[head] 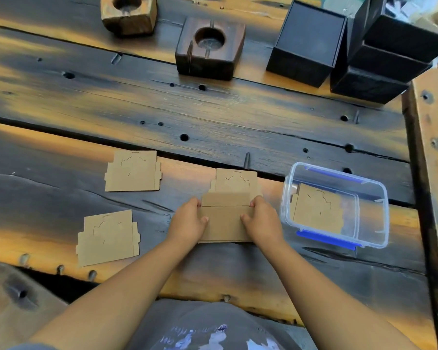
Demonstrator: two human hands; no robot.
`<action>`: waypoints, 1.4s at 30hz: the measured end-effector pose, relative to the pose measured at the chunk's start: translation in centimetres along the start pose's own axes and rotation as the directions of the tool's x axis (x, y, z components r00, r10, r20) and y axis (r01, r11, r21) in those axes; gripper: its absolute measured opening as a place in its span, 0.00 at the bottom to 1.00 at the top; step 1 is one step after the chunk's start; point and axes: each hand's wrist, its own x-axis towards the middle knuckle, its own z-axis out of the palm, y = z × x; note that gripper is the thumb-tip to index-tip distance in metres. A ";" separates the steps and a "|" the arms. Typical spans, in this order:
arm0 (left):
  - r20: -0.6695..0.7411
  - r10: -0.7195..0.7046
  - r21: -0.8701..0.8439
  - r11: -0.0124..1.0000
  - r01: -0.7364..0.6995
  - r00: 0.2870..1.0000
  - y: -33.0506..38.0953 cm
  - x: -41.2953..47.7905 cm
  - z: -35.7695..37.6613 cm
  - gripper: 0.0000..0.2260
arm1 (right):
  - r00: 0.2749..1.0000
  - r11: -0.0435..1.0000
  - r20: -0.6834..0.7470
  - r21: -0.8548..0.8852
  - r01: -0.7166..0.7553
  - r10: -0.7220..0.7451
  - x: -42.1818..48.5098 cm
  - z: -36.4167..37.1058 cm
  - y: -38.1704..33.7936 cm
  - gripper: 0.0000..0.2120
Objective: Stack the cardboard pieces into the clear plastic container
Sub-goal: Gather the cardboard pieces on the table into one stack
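Observation:
A clear plastic container (374,238) with blue clips sits on the wooden table at the right, and one cardboard piece (316,210) lies flat inside it. My left hand (187,222) and my right hand (262,221) grip the two sides of a cardboard piece (224,223) at the table's middle. Just behind it, partly covered, lies another cardboard piece (235,181). Two more flat cardboard pieces rest on the table to the left, one farther back (133,171) and one nearer (108,237).
At the back stand a dark wooden block (209,49) with a round hole, a lighter wooden block (128,13), and stacked black boxes (352,51). A raised wooden beam (435,147) borders the table on the right.

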 end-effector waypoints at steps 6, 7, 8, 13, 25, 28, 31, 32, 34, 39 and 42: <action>-0.041 0.031 -0.031 0.999 -0.032 0.999 2.7 3.8 -1.0 0.12 | 0.997 0.997 -0.007 0.019 -0.073 0.073 4.3 -1.5 -1.6 0.07; -0.035 0.037 -0.044 0.998 -0.039 0.999 3.0 4.4 -1.0 0.12 | 0.996 0.996 -0.012 0.019 -0.086 0.086 4.9 -1.7 -1.7 0.08; -0.030 0.043 -0.054 0.998 -0.045 0.999 3.3 4.9 -0.8 0.11 | 0.996 0.996 -0.019 0.016 -0.092 0.093 5.5 -1.8 -1.7 0.08; -0.019 0.045 -0.073 0.996 -0.046 0.999 3.9 6.3 0.4 0.15 | 0.990 0.990 -0.018 -0.002 -0.139 0.139 7.3 -1.6 -1.6 0.14; -0.079 -0.031 -0.088 0.996 0.024 0.996 4.3 7.9 1.8 0.24 | 0.982 0.982 -0.044 0.067 -0.179 0.182 8.7 -0.5 -0.9 0.15; -0.106 -0.041 -0.106 0.994 0.030 0.993 4.1 7.8 1.9 0.24 | 0.981 0.980 -0.064 0.093 -0.176 0.182 8.4 -0.4 -0.7 0.22; 0.006 -0.117 -0.130 0.985 0.117 0.993 4.3 7.5 2.2 0.21 | 0.977 0.972 -0.037 0.116 -0.204 0.209 7.9 -0.2 -0.4 0.22; 0.078 -0.150 -0.141 0.977 0.160 0.986 4.4 7.3 2.2 0.21 | 0.976 0.969 -0.026 0.127 -0.211 0.216 7.6 -0.2 -0.3 0.21; 0.205 -0.212 -0.172 0.953 0.249 0.955 4.7 7.5 1.8 0.22 | 0.967 0.957 -0.006 0.147 -0.251 0.254 7.6 -0.1 -0.3 0.20; 0.241 -0.218 -0.245 0.929 0.277 0.946 4.3 6.5 0.3 0.21 | 0.972 0.954 0.065 0.187 -0.234 0.226 7.0 -0.7 -0.1 0.21; 0.188 -0.244 -0.261 0.921 0.288 0.951 3.1 4.8 -0.6 0.21 | 0.984 0.958 0.092 0.232 -0.171 0.154 6.1 -0.7 -0.4 0.18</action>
